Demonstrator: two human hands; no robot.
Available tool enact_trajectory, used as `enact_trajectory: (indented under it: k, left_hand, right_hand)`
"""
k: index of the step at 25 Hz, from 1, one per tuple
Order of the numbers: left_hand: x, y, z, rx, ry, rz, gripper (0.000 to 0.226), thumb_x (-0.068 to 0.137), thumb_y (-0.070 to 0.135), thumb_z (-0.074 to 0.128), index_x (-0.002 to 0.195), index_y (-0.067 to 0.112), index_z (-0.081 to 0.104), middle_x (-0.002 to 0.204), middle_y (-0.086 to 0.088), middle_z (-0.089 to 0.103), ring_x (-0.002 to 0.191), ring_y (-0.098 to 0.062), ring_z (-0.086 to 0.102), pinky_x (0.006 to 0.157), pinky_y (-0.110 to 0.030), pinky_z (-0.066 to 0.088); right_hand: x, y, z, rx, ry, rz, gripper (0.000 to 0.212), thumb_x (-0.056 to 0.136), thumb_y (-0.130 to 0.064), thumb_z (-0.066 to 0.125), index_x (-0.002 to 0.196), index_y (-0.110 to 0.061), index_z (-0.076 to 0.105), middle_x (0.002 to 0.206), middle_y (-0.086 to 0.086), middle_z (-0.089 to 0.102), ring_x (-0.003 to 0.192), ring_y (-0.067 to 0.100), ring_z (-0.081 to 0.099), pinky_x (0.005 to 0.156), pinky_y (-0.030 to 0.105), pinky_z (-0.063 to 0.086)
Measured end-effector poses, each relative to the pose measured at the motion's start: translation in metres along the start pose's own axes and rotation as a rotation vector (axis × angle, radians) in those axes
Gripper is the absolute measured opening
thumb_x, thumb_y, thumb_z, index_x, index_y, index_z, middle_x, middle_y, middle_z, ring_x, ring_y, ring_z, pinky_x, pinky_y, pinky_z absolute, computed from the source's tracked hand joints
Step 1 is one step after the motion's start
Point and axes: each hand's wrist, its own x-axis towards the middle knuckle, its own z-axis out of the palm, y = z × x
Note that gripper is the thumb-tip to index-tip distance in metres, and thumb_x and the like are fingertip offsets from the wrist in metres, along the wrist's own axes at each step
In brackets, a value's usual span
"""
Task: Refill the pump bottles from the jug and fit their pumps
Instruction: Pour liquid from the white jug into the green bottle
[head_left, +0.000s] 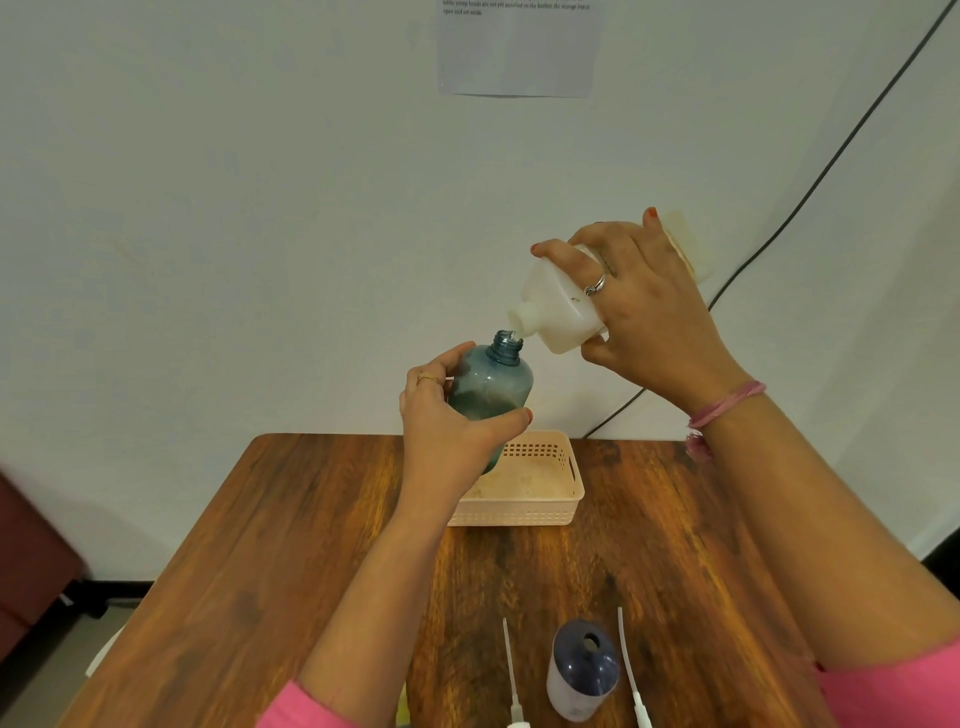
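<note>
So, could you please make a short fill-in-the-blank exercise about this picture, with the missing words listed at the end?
1. The left hand holds the blue bottle, and its neck is ____, with no pump fitted.
2. The right hand tilts the white jug so its spout meets the bottle's ____.
3. The peach basket stands on the ____ table.
4. A second bottle stands between two white ____ lying on the table.

Missing words: open; mouth; wooden; pumps

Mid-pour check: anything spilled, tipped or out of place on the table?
Nothing stands out. The white plastic jug spout sits at the mouth of the blue translucent bottle; no spill shows on the wooden table. The second bottle stands upright.
</note>
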Motion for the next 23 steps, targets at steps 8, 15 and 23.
enact_trajectory:
  k: [8,15,23]
  left_hand:
    - [0.0002,0.0004,0.0018,-0.007,0.01,0.008,0.079,0.056,0.013,0.091,0.118,0.037,0.048,0.126,0.001,0.051,0.114,-0.017,0.054,0.092,-0.037,0.055]
    - [-0.0014,0.0017,0.0029,-0.001,0.003,0.018,0.079,0.057,0.012,0.091,0.118,0.037,0.048,0.126,0.001,0.05,0.114,-0.015,0.053,0.091,-0.032,0.055]
    - [-0.0046,0.0021,0.0065,-0.001,0.002,0.013,0.077,0.057,0.013,0.091,0.117,0.037,0.048,0.126,0.002,0.05,0.113,-0.013,0.052,0.083,-0.022,0.053]
  right_hand:
    - [-0.001,0.001,0.0001,-0.022,0.023,-0.01,0.092,0.057,-0.011,0.083,0.138,-0.02,0.041,0.122,0.016,0.053,0.116,0.035,0.047,0.112,0.053,0.013]
    - [-0.0019,0.0025,-0.0006,-0.052,0.033,-0.014,0.091,0.059,-0.01,0.081,0.139,-0.021,0.04,0.123,0.015,0.052,0.119,0.034,0.045,0.113,0.049,0.007]
    - [-0.0044,0.0029,-0.0031,-0.069,0.04,-0.03,0.091,0.06,-0.01,0.081,0.14,-0.021,0.039,0.124,0.016,0.053,0.12,0.035,0.046,0.113,0.05,0.007]
